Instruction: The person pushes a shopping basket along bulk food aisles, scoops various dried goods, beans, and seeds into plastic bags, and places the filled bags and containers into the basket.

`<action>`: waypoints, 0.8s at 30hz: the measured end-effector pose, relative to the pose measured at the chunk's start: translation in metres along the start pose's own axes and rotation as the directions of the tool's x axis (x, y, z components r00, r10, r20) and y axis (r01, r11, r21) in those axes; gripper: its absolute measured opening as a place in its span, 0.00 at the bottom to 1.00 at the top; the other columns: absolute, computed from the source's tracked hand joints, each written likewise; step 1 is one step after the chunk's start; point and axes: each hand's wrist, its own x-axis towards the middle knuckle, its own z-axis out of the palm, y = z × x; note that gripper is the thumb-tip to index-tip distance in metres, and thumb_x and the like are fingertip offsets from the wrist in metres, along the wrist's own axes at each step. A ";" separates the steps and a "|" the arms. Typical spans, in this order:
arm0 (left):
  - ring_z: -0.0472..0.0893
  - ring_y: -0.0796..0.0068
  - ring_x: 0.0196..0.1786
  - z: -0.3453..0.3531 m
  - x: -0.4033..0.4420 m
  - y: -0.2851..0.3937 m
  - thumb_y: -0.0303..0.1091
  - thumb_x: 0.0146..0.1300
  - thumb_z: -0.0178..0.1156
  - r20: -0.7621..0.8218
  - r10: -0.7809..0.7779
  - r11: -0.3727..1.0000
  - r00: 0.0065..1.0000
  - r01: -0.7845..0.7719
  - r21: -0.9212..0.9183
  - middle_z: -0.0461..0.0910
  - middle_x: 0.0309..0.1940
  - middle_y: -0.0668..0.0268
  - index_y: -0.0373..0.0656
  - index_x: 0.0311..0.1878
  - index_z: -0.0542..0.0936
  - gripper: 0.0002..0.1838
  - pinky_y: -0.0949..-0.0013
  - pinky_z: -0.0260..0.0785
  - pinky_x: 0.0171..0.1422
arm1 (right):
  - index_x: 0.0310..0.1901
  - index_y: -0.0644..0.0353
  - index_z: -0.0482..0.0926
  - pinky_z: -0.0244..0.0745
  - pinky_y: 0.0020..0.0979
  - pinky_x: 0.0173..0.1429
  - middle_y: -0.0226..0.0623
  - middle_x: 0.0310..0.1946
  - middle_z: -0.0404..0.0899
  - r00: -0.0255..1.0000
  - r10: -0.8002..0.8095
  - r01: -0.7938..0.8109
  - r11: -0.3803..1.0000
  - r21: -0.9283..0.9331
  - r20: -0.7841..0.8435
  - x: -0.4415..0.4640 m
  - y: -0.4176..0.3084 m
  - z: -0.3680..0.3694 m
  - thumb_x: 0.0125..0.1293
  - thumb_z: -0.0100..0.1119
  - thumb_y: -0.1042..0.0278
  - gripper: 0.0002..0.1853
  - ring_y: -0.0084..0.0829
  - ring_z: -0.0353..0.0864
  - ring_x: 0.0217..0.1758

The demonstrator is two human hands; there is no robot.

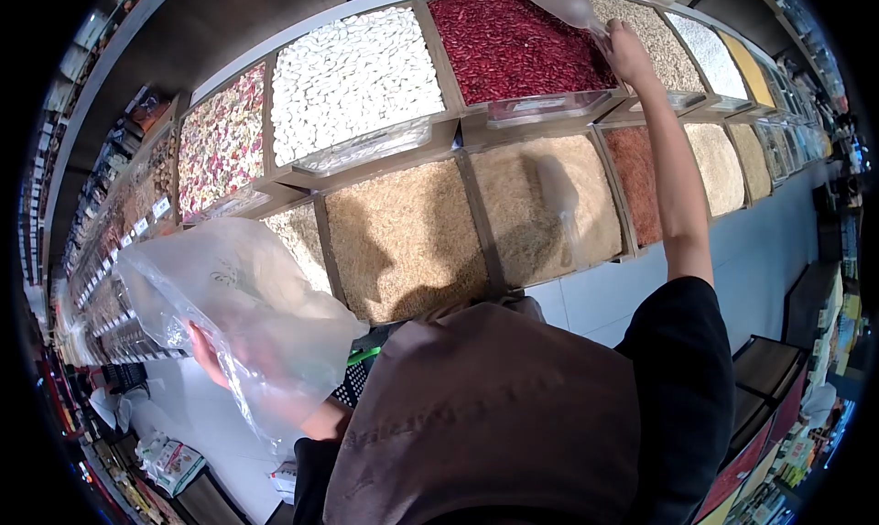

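My right hand point(630, 56) reaches far out at the upper right, its fingers closed round the handle of a clear plastic scoop point(569, 9). The scoop is held over the right side of a bin of dark red beans point(513, 54), and no contents can be made out in it. On the left, my left hand point(211, 356) holds a large translucent plastic bag point(247, 278). The bag's film partly covers that hand and its wrist. Puffed out wide, the bag looks almost without content and hangs in front of the lower bins.
White beans point(357, 76) and a colourful bean mix point(220, 140) fill bins left of the red ones. Below are bins of tan grain point(412, 232); a second scoop point(558, 195) lies on one. A basket point(352, 378) with a green edge sits by my body.
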 end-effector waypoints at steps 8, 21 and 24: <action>0.78 0.77 0.44 0.015 0.057 -0.025 0.39 0.71 0.54 0.046 0.473 0.628 0.880 -0.374 0.682 0.78 0.44 0.65 0.40 0.61 0.75 0.19 0.74 0.70 0.50 | 0.46 0.65 0.73 0.71 0.33 0.35 0.38 0.24 0.76 0.909 0.144 -0.347 0.781 0.519 0.392 -0.018 -0.101 -0.091 0.72 0.55 0.55 0.18 0.31 0.80 0.30; 0.77 0.82 0.25 0.087 0.075 -0.042 0.35 0.72 0.55 -0.138 -0.119 0.982 0.983 0.137 0.128 0.80 0.27 0.67 0.35 0.47 0.80 0.12 0.81 0.62 0.29 | 0.43 0.68 0.75 0.63 0.22 0.11 0.30 0.18 0.74 0.543 -0.168 -0.158 0.942 0.296 0.823 0.040 -0.318 -0.086 0.77 0.46 0.58 0.18 0.18 0.69 0.12; 0.81 0.78 0.26 0.086 0.089 -0.058 0.38 0.73 0.52 0.054 -0.153 0.974 0.987 0.141 0.176 0.85 0.30 0.58 0.34 0.51 0.81 0.17 0.80 0.65 0.30 | 0.42 0.69 0.75 0.60 0.21 0.11 0.28 0.17 0.72 0.500 -0.186 -0.310 0.873 0.375 0.846 0.051 -0.338 -0.039 0.78 0.44 0.59 0.18 0.15 0.65 0.12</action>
